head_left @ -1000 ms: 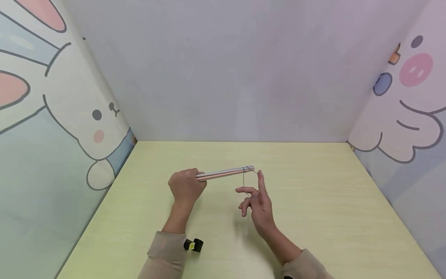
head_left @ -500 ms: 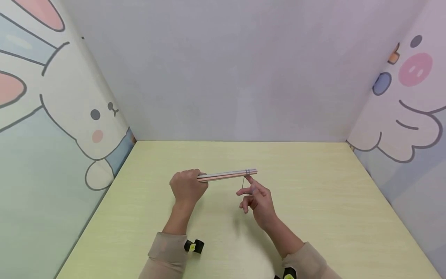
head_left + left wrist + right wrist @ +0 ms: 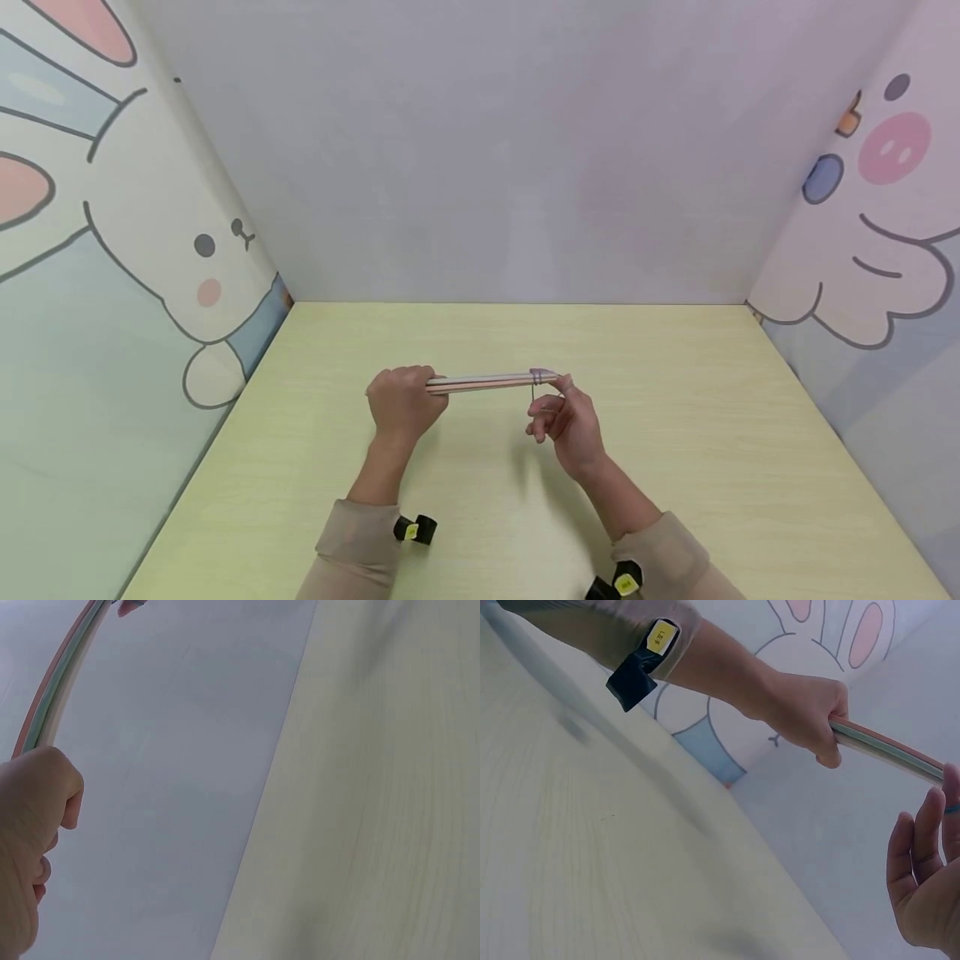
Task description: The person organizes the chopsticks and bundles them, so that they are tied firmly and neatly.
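Gripping the bundle of slender sticks (image 3: 482, 383) at its nine o'clock end, the left hand (image 3: 406, 404) is clenching its fingers round it. The bundle is pointing towards three o'clock above the table (image 3: 450, 337). The thin band (image 3: 536, 377) is circling it near that tip, with a strand running towards six o'clock. The right hand (image 3: 576, 427), at about five o'clock from the tip, is hooking the band with bent fingers; which fingers are bearing it is not showing clearly. In judgement, working the band well is calling for a firm left grip, aligned stick ends, even tension and turns lying inward of the tip, where slipping is threatening.
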Demonstrator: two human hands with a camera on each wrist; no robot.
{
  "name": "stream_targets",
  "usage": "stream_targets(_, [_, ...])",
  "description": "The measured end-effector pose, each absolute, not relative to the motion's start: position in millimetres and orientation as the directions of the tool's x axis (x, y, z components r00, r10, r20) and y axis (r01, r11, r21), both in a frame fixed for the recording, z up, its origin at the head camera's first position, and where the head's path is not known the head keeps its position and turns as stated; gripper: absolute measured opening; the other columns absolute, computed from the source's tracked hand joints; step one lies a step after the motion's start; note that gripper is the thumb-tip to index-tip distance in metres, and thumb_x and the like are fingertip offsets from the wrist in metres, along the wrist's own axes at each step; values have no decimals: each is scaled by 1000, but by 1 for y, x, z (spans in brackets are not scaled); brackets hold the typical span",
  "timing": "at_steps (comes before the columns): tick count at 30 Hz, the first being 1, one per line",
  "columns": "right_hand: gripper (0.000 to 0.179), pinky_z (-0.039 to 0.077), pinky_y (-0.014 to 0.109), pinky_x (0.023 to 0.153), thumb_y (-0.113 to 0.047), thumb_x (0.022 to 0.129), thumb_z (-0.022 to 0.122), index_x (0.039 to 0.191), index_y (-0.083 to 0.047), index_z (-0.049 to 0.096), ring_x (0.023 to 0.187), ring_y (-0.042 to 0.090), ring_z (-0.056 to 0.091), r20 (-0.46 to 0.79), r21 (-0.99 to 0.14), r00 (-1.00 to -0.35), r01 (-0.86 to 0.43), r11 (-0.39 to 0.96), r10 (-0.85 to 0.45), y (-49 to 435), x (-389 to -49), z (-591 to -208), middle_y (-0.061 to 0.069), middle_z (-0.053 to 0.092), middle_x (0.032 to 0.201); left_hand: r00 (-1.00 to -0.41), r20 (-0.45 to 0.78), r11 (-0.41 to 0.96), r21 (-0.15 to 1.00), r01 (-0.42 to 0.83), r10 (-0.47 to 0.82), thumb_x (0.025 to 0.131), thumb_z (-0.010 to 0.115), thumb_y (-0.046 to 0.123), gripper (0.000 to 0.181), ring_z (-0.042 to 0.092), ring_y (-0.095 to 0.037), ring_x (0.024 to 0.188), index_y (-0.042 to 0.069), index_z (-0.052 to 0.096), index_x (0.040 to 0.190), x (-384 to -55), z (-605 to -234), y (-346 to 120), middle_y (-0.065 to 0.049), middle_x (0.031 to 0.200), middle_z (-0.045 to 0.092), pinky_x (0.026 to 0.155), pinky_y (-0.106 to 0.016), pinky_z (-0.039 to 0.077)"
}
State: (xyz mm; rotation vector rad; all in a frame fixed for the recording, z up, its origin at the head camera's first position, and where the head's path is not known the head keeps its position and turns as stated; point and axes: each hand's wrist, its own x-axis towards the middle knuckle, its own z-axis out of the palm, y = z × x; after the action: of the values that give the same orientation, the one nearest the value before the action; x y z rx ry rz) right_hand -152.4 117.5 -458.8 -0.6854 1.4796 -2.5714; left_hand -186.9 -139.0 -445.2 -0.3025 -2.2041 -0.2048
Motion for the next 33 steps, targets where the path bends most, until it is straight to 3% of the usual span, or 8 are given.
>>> stream_targets(8, [41, 57, 31, 65, -32, 111, 31, 110, -15, 69, 52, 9, 60, 243, -931, -916, -127, -343, -320, 124, -157, -450, -4, 69, 73, -596, 777, 948, -3, 317, 201, 61, 70, 6, 32, 13, -11, 49, 17, 43, 47, -186, -443, -145, 6, 45, 31, 46, -25, 10])
stream_targets(12, [36, 55, 32, 60, -20, 109, 39, 105, 3, 67, 52, 16, 61, 309, -943, -916, -262, -204, -255, 125, -158, -446, 4, 69, 70, -600, 774, 947, 0, 321, 204, 62, 69, 6, 33, 13, -11, 50, 18, 41, 48, -186, -443, -146, 6, 45, 30, 45, -25, 10])
stream_targets(15, [28, 55, 33, 58, -12, 107, 47, 105, 10, 64, 52, 26, 62, 345, -938, -913, -333, -91, -219, 122, -157, -444, 14, 68, 70, -595, 777, 945, -1, 326, 206, 62, 67, 5, 34, 12, -11, 50, 18, 38, 48, -186, -442, -146, 6, 46, 29, 46, -25, 9])
stream_targets(20, [15, 52, 33, 67, -8, 103, 55, 104, 1, 67, 58, 30, 64, 325, -937, -918, -345, 51, -226, 124, -156, -448, 14, 70, 75, -586, 782, 945, -10, 327, 211, 60, 66, 4, 35, 12, -11, 50, 19, 36, 48, -185, -441, -147, 7, 46, 28, 47, -25, 10])
stream_targets(23, [12, 53, 33, 71, -5, 103, 54, 102, 2, 63, 61, 27, 65, 358, -926, -896, -376, 19, -264, 126, -156, -451, 15, 70, 76, -583, 785, 943, -5, 333, 210, 60, 66, 4, 35, 12, -11, 50, 19, 37, 48, -184, -441, -146, 7, 46, 29, 47, -26, 12])
stream_targets(28, [4, 57, 34, 70, 7, 100, 48, 101, 10, 47, 69, 24, 66, 450, -893, -826, -410, -185, -339, 125, -156, -455, 22, 65, 81, -565, 800, 932, 21, 362, 201, 62, 64, 6, 33, 12, -10, 50, 19, 37, 49, -184, -444, -146, 6, 44, 32, 46, -26, 13])
stream_targets(33, [12, 58, 30, 71, 9, 98, 51, 102, 9, 39, 72, 18, 67, 475, -872, -817, -387, -299, -326, 123, -156, -457, 6, 70, 89, -513, 839, 930, 23, 367, 182, 63, 61, 7, 30, 13, -9, 49, 19, 39, 48, -186, -446, -148, 6, 43, 33, 43, -26, 16])
